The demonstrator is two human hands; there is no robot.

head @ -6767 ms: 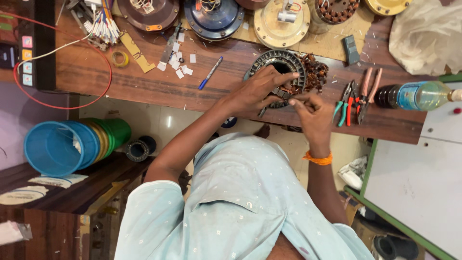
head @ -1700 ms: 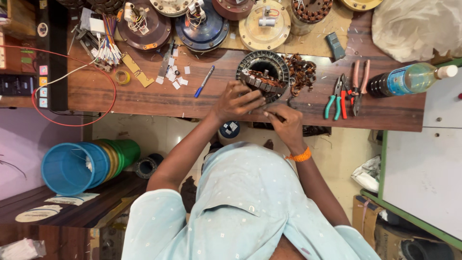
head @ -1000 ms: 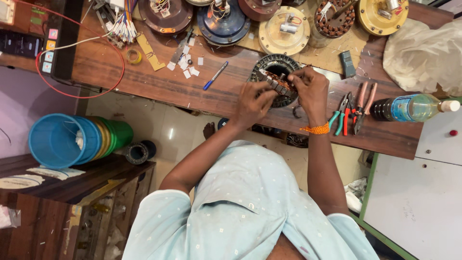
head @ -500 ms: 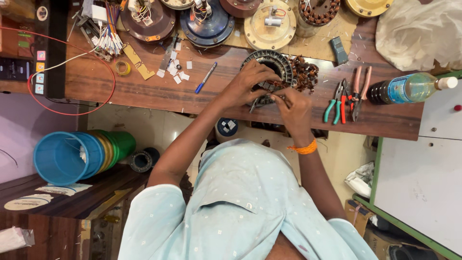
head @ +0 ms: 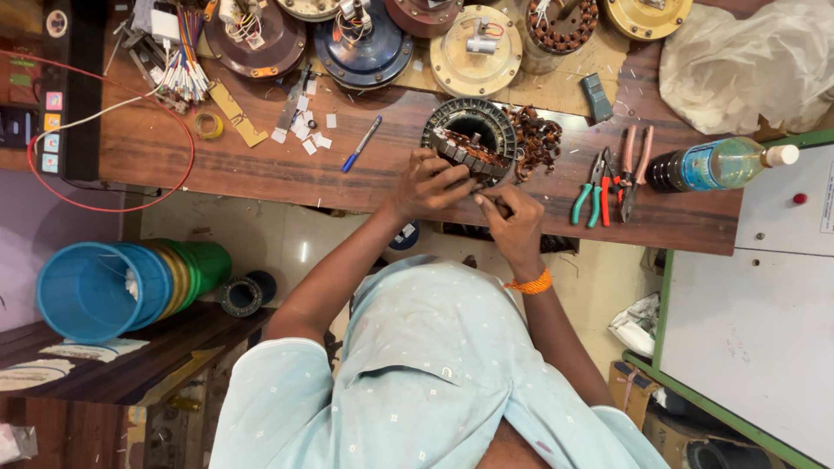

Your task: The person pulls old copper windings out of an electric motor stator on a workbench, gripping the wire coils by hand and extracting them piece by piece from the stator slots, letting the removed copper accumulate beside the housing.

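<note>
On the wooden bench [head: 261,174], seen from the head camera looking straight down, a round motor core [head: 470,139] with a slotted ring sits near the front edge, and a tangle of copper wire [head: 537,143] lies touching its right side. The left hand [head: 427,184] rests against the near rim of the core, its fingers curled on the ring in a holding grip that steadies it. The right hand [head: 514,217], with an orange thread at the wrist, is just beside it; its fingertips are pinched narrow on something small and thin at the core's near edge, too small to tell whether it is wire or a slim tool. To do this well, I judge, the left hand should keep the core from turning while the right works one slot at a time with short, gentle pulls, so the wire does not snag or kink. Well to the right lie pliers [head: 587,191] with green handles and a second pair with red ones, then a plastic bottle [head: 721,163] on its side. A blue pen [head: 360,144] and small white paper scraps [head: 304,135] lie to the left. Several round motor housings [head: 365,43] line the far edge. Blue and green buckets [head: 122,287] lie stacked below the bench.
</note>
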